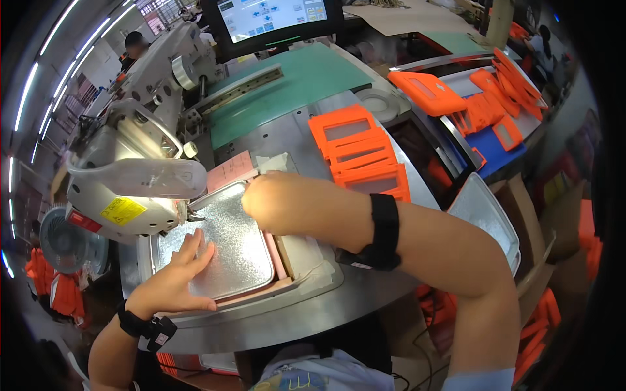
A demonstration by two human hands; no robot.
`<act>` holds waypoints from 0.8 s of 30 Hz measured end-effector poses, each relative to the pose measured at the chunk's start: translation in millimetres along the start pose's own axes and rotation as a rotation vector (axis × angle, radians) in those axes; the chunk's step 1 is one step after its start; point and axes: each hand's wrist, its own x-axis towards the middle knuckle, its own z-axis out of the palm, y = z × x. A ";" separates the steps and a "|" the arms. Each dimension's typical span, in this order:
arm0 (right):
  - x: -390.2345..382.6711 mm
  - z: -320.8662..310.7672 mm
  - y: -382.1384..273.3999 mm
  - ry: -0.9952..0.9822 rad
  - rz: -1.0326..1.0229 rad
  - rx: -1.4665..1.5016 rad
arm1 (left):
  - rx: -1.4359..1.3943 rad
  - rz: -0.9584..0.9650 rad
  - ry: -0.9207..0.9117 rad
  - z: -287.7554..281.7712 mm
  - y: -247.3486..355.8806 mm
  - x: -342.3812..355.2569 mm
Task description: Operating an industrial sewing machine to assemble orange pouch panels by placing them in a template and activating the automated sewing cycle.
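Note:
A shiny silver rounded-rectangle panel [228,244] with a raised rim lies on the machine bed, set in a pink-edged frame [279,257]. My left hand [179,277] rests on its near left part with fingers spread and nothing held. At the panel's far right corner sits my right hand [264,199], wrist bent. Its fingers are hidden behind the hand, so their grip cannot be seen. A white sewing machine head [130,195] stands over the panel's left edge, its needle area close to my left fingertips.
Flat orange frame-shaped pieces [358,150] lie right of my right hand. More orange pouches [427,93] sit at the far right. A similar silver panel [486,215] leans beside a cardboard box [528,228]. A lit screen [270,16] stands at the back.

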 end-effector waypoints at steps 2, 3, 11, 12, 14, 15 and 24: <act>-6.6 -0.2 -5.5 -0.077 0.057 0.019 | 0.002 0.018 -0.026 -2.3 -3.6 2.5; 0.6 -8.8 -11.8 -0.190 0.078 0.024 | -0.003 0.021 -0.030 -2.8 -6.0 1.2; 47.2 -50.6 -52.2 -0.852 0.195 -0.173 | 0.022 -0.089 -0.031 -7.3 12.0 0.6; 49.4 -49.4 -54.4 -0.897 0.204 -0.198 | 0.020 -0.126 -0.034 -7.6 16.7 0.5; 49.7 -44.8 -57.2 -0.923 0.205 -0.255 | 0.000 -0.115 0.012 0.8 11.3 0.0; 46.3 -44.1 -58.5 -0.902 0.206 -0.290 | -0.009 -0.103 0.034 3.7 10.2 2.6; 57.1 -42.7 -72.1 -0.997 0.311 -0.371 | -0.120 -0.148 0.026 5.7 13.2 -1.5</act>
